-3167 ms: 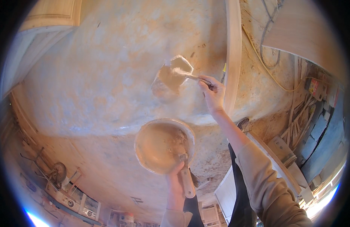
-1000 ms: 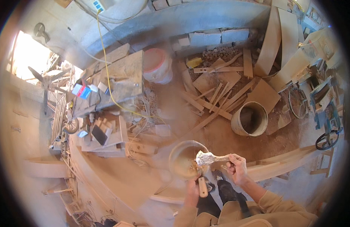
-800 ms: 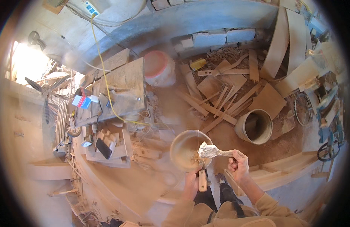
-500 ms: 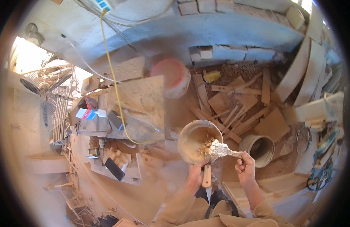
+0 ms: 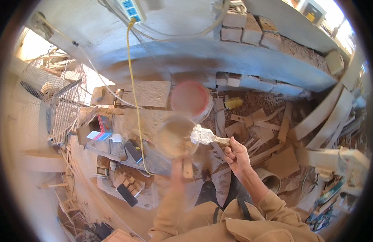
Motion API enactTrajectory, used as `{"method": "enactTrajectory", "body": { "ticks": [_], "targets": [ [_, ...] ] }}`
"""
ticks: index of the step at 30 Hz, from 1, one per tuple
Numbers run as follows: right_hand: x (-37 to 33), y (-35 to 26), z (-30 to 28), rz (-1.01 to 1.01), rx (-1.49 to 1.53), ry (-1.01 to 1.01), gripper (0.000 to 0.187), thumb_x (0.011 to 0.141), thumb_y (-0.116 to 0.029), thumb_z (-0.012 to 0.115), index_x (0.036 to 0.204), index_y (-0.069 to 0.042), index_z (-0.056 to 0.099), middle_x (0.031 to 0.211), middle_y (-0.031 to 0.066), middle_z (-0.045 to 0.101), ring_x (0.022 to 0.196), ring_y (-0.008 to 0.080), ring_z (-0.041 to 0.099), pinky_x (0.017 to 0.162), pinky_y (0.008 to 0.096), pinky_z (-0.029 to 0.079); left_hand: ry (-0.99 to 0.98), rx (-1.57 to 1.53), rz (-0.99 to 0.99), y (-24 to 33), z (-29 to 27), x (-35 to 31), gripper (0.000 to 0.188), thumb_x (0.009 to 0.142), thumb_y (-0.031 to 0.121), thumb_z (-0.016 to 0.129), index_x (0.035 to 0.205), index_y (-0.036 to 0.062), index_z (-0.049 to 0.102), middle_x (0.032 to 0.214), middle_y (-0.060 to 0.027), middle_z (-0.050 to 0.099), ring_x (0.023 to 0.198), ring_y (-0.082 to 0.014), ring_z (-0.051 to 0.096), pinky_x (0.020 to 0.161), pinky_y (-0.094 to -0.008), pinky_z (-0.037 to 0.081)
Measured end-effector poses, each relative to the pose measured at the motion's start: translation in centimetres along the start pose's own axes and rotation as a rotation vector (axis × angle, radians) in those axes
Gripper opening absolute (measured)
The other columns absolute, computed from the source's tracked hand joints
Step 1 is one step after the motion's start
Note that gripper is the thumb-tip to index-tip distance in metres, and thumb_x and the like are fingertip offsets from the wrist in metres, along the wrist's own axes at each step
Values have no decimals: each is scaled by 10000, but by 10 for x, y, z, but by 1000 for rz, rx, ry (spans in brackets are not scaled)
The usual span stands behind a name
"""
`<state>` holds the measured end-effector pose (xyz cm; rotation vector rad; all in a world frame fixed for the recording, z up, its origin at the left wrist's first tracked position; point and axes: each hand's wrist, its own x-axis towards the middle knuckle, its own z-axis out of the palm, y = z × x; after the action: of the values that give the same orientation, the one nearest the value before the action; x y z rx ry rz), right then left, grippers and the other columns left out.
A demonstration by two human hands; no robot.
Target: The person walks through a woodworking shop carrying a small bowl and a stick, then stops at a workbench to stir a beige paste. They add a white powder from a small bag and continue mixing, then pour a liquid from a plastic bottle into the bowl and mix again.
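Note:
My left hand [image 5: 178, 164], smeared by motion, grips the near side of a round bowl [image 5: 166, 139] with dusty brown insides. A light wooden handle [image 5: 188, 168] juts out beside that hand; whether it belongs to the bowl I cannot tell. My right hand [image 5: 237, 155] is closed round the wooden handle of a flat tool [image 5: 202, 135], its head thickly caked in whitish paste. That head is at the bowl's right rim, pointing left. What the bowl contains is blurred.
A workbench [image 5: 154, 121] lies behind the bowl, crossed by a yellow cord [image 5: 134, 84]. Beyond stands a bucket with a red top [image 5: 189, 98]. Wood scraps [image 5: 261, 125] litter the floor at right, near an open cylinder [image 5: 270, 180]. A caged fan [image 5: 53, 97] stands left.
Both hands have moved left and forward, taking the bowl toward the workbench. The caked tool has come away from over the bowl's inside to its right rim. The view has shifted too.

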<state>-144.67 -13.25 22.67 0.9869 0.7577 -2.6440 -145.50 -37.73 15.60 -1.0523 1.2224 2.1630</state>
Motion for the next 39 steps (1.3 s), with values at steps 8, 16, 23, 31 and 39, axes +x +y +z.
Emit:
{"method": "enactTrajectory", "body": {
  "ticks": [8,16,23,31,39],
  "targets": [
    [121,-85,44,238,-88,-87,212,1028,-275,555,922,-91,546,697,-9,499,544,52,354,467,207,280,140,-155,190,13,29,68,262,874,268,707,1017,57,651,825,-52,676,671,-168,629,622,-293,505],
    [216,-156,66,368,-203,-188,237,1032,-292,548,928,-79,551,676,-24,497,544,50,355,480,212,293,424,-170,60,2,47,73,358,919,402,684,1105,96,668,872,-40,695,665,-140,623,542,-281,463],
    [265,-187,66,354,-158,-168,221,1033,-294,544,946,-91,557,669,-12,525,523,53,368,458,207,303,320,-220,293,-8,53,54,538,1036,431,499,1353,-3,490,1170,-115,659,974,-209,652,872,-324,499],
    [290,-200,37,292,-118,-8,253,1039,-314,538,927,-87,546,624,-40,391,497,41,293,401,203,226,379,-264,335,-33,24,54,673,1009,560,458,1398,11,447,1324,-139,557,1128,-264,584,967,-423,499],
    [297,-198,7,314,5,8,256,1040,-308,534,955,-67,516,643,-11,425,503,57,299,416,209,250,948,396,401,-105,19,-41,98,891,106,584,920,19,617,903,-84,625,863,-170,609,737,-305,505]
  ]
}}
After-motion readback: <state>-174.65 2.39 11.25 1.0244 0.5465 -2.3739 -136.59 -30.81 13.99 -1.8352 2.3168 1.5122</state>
